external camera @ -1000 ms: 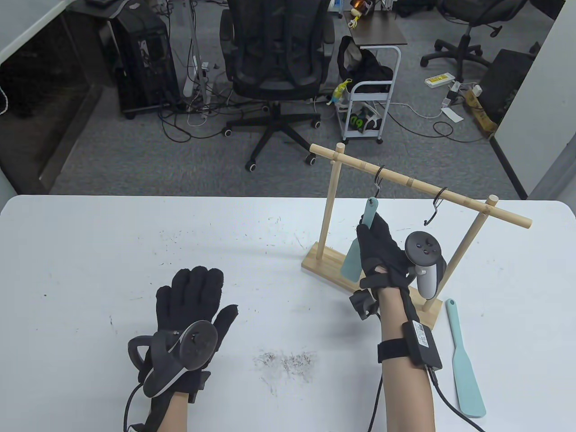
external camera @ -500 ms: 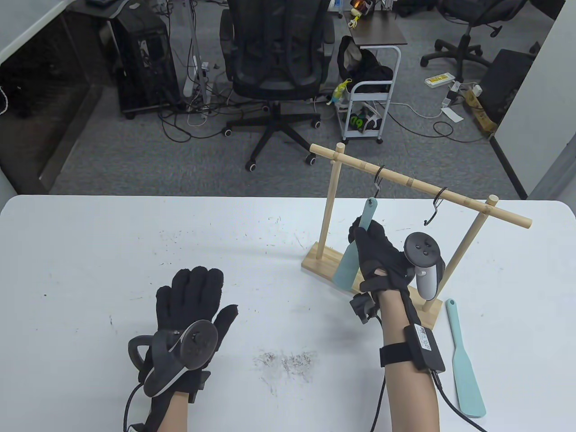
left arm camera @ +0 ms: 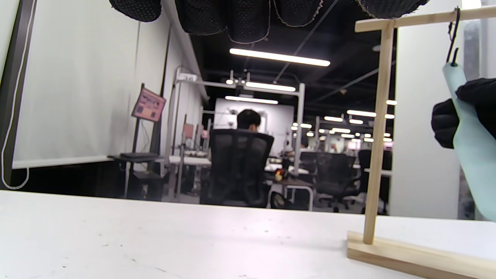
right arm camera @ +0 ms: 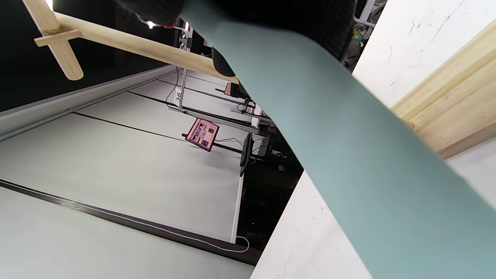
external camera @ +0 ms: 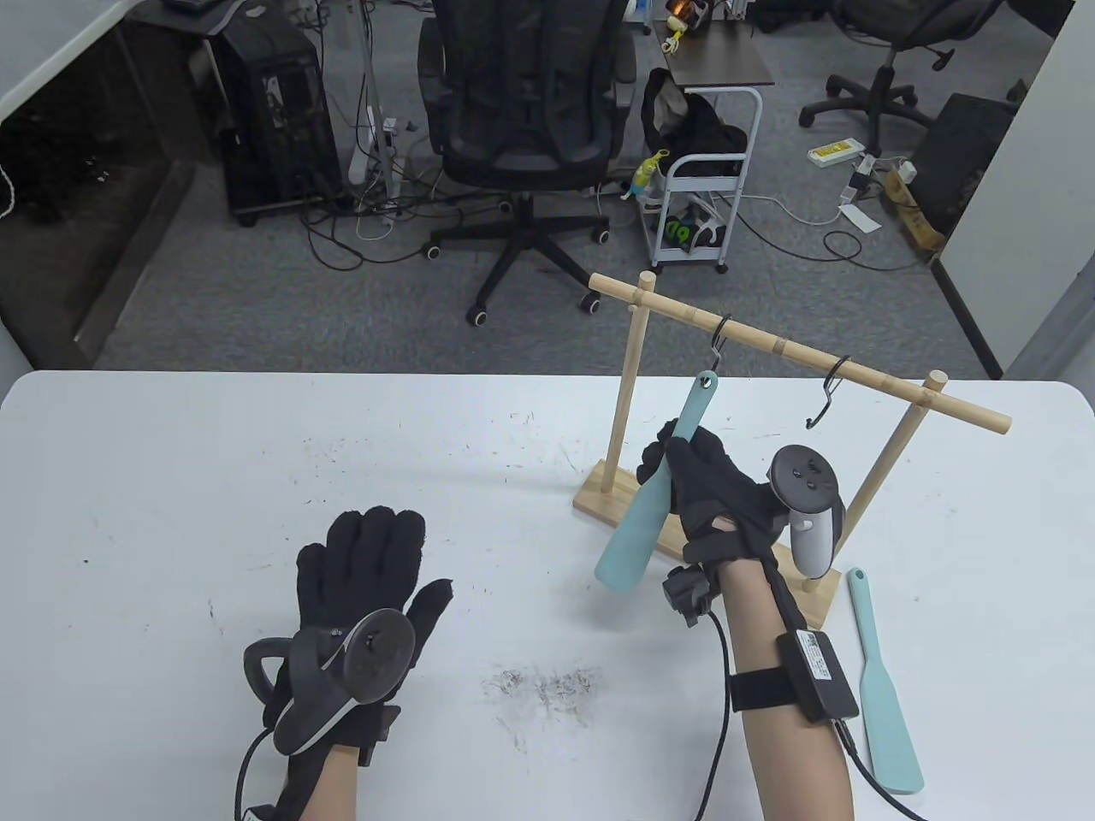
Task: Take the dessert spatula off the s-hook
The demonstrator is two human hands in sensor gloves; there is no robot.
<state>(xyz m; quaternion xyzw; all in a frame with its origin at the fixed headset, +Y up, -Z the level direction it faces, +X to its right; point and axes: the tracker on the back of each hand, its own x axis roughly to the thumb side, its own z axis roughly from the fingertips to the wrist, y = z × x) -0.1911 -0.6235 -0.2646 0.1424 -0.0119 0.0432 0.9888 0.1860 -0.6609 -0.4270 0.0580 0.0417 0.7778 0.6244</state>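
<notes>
A teal dessert spatula hangs by its handle hole from a black s-hook on the wooden rack's bar. It tilts, its blade swung out to the left. My right hand grips its handle below the hook. The spatula fills the right wrist view and shows at the right edge of the left wrist view, its top still on the hook. My left hand lies flat and open on the table, empty.
A second black s-hook hangs bare further right on the bar. Another teal spatula lies on the table at the right of the rack's base. Dark crumbs lie on the white table.
My right hand has slid down the handle and moved left, swinging the spatula's blade out to the left. The handle top stays at the hook. The left hand has not moved.
</notes>
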